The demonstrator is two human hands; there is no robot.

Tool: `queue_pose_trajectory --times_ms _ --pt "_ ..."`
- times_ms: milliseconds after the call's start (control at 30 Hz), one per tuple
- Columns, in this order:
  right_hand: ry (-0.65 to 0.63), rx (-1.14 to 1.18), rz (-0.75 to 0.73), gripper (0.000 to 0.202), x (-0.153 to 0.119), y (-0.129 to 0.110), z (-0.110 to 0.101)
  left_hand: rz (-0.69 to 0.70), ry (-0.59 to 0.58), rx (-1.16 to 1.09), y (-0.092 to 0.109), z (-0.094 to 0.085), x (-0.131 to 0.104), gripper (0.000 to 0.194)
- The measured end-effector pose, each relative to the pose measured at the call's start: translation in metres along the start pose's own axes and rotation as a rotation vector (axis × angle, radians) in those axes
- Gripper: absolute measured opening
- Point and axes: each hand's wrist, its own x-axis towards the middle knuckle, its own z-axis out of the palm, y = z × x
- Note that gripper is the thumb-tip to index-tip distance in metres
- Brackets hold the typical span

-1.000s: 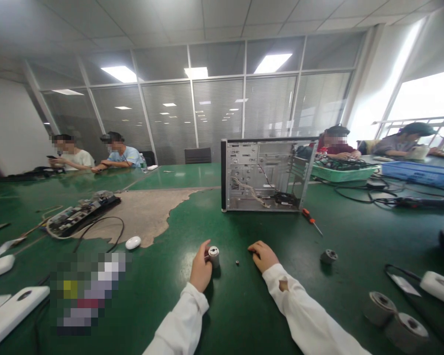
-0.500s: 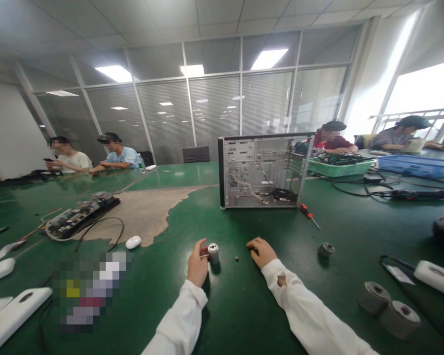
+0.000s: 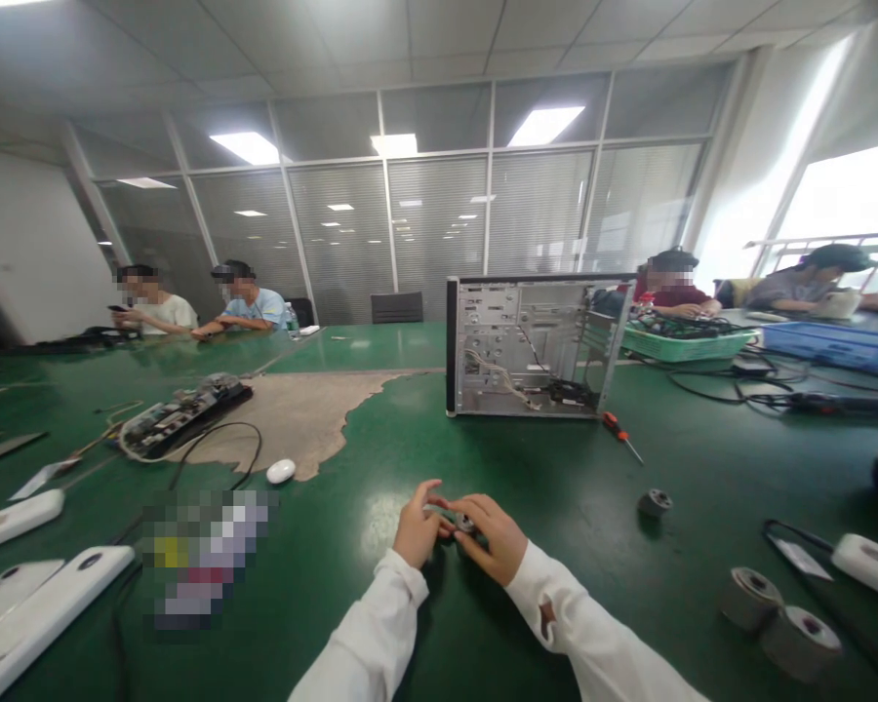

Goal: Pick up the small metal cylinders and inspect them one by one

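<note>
Between my hands, above the green table (image 3: 380, 634), is a small grey metal cylinder (image 3: 466, 523), its end face partly showing. The fingers and thumb of my right hand (image 3: 498, 538) are wrapped round it from the right. My left hand (image 3: 419, 526) meets it from the left, fingertips closed against its side and the index finger curved above. Most of the cylinder is covered by fingers. The small nut-like piece seen earlier does not show. A similar cylinder (image 3: 656, 503) lies to the right, and two larger ones (image 3: 750, 598) stand touching at the lower right.
An open computer case (image 3: 512, 402) stands ahead, a red screwdriver (image 3: 621, 437) beside it. Left are a circuit assembly (image 3: 182, 419), a white oval object (image 3: 281, 472) and white power strips (image 3: 59, 614). Green (image 3: 688, 343) and blue (image 3: 834, 346) baskets, cables and several people are farther back.
My right hand has moved left and closed round the cylinder. My left hand's fingers have come in against it, and the cylinder has shifted from upright to tilted. The view has turned slightly left.
</note>
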Motion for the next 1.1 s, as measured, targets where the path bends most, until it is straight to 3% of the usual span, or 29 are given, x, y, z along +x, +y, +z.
queue_pose_trajectory --times_ms 167,300,533,633,767,900,1100 --pt "0.012 -0.066 0.012 0.026 -0.008 -0.005 -0.007 0.020 0.051 0.048 -0.001 0.000 -0.001 0.049" --pt "-0.007 -0.178 0.061 0.024 -0.036 0.000 -0.026 0.011 0.101 0.060 -0.003 -0.001 0.001 0.047" --pt "0.066 -0.650 0.218 0.026 -0.109 0.056 -0.082 0.028 0.110 0.046 -0.002 -0.003 0.003 0.046" --pt "0.154 -0.880 0.350 0.022 -0.132 0.071 -0.107 0.035 0.116 0.040 -0.001 -0.003 0.004 0.046" --pt "0.302 -1.065 0.462 0.025 -0.143 0.068 -0.125 0.038 0.113 0.056 -0.001 -0.003 0.006 0.044" --pt "0.318 -0.992 0.432 0.027 -0.134 0.049 -0.114 0.058 0.103 0.070 -0.002 -0.004 0.007 0.041" --pt "-0.035 -0.573 0.286 0.044 -0.086 0.019 -0.046 0.047 0.097 0.067 -0.003 -0.005 0.008 0.041"
